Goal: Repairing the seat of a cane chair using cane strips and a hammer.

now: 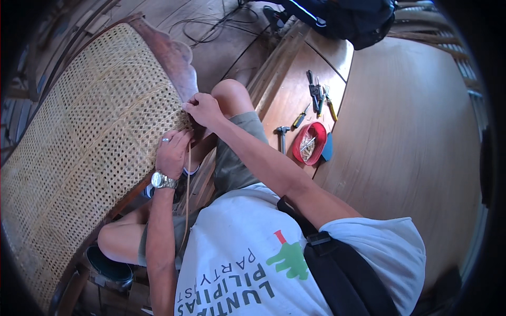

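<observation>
A woven cane panel (89,121) with a grid of small holes fills the left side, set in a dark carved wooden frame (168,55). My left hand (173,151), with a ring and a metal watch, is closed at the panel's right edge. From its fingers a long, thin cane strip (188,195) hangs toward my lap. Just above it, my right hand (204,109) pinches at the same edge, near the frame's corner. What lies between its fingertips is too small to make out. The edge under both hands is partly hidden.
On the wooden bench at right lie a hammer (283,138), a screwdriver (301,116), pliers (330,103) and other hand tools. A red tub (310,143) holds thin pale pieces. A dark bag (348,21) sits at the far end; a coiled cord (211,26) lies on the floor.
</observation>
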Available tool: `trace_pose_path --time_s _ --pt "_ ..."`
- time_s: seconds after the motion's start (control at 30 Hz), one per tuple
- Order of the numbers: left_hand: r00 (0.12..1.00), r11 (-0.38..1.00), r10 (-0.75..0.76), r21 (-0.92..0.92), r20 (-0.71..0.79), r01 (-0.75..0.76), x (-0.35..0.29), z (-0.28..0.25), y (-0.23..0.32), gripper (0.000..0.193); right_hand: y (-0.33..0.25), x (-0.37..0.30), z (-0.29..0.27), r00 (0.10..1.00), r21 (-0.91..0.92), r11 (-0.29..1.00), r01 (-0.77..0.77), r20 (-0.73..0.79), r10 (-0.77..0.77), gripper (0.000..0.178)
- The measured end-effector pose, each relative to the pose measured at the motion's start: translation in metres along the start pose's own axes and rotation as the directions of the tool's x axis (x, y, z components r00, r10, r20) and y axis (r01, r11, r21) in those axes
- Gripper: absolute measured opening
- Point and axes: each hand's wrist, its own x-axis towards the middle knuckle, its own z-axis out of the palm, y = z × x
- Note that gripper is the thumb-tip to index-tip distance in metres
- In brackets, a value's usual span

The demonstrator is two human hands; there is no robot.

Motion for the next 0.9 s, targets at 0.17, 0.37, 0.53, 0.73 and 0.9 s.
trace_pose_path --time_s 0.17,0.37,0.53,0.73,0.9 --pt "0.998 0.997 -0.048 -0.062 -0.052 0.045 -0.003 0.001 0.000 0.036 0.062 -0.070 -0.096 0.932 0.092 0.971 0.222 -0.312 -0.184 0.033" --pt "0.991 0.993 -0.118 0.015 -0.059 0.119 -0.005 -0.005 0.005 0.035 0.168 -0.127 -0.177 0.969 -0.450 0.865 -0.223 -0.201 0.145 0.041" --pt "0.998 0.997 -0.055 0.048 0.011 0.054 0.004 -0.006 0.009 0.032 0.260 -0.133 -0.155 0.920 -0.414 0.854 -0.316 -0.352 0.170 0.029" --pt "0.995 0.994 -0.095 0.052 0.004 0.095 0.012 0.002 0.014 0.030 0.338 -0.145 -0.155 0.935 -0.758 0.548 -0.355 -0.280 0.219 0.027" --pt "0.996 0.996 -0.085 0.035 -0.005 0.085 0.013 0.001 0.014 0.029 0.310 -0.168 -0.159 0.950 -0.786 0.574 -0.231 -0.310 -0.041 0.031"
